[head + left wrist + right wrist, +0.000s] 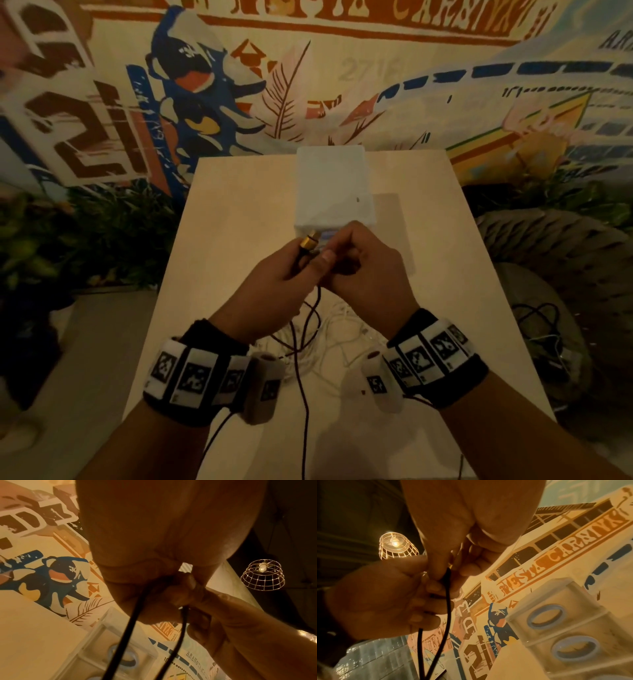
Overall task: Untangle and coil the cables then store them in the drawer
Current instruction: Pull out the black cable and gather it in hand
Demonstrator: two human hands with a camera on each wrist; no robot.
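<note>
A dark cable [303, 394] with a gold plug [308, 241] is held up over the pale table [222, 240]. My left hand [305, 263] grips it just below the plug, fingers curled round the strand. My right hand [342, 255] meets the left and pinches the same cable [447, 601]; a gold bit shows between its fingers. Two dark strands [130, 628] hang from the hands toward the table's near edge. A tangle of white cables [342, 329] lies on the table under my wrists. The white drawer unit [334, 186] stands just beyond the hands, its drawers with blue ring handles [546, 616].
A black cable [541, 318] lies on a woven seat right of the table. Plants [85, 240] stand at the left and a painted wall rises behind. A caged lamp [396, 547] hangs overhead.
</note>
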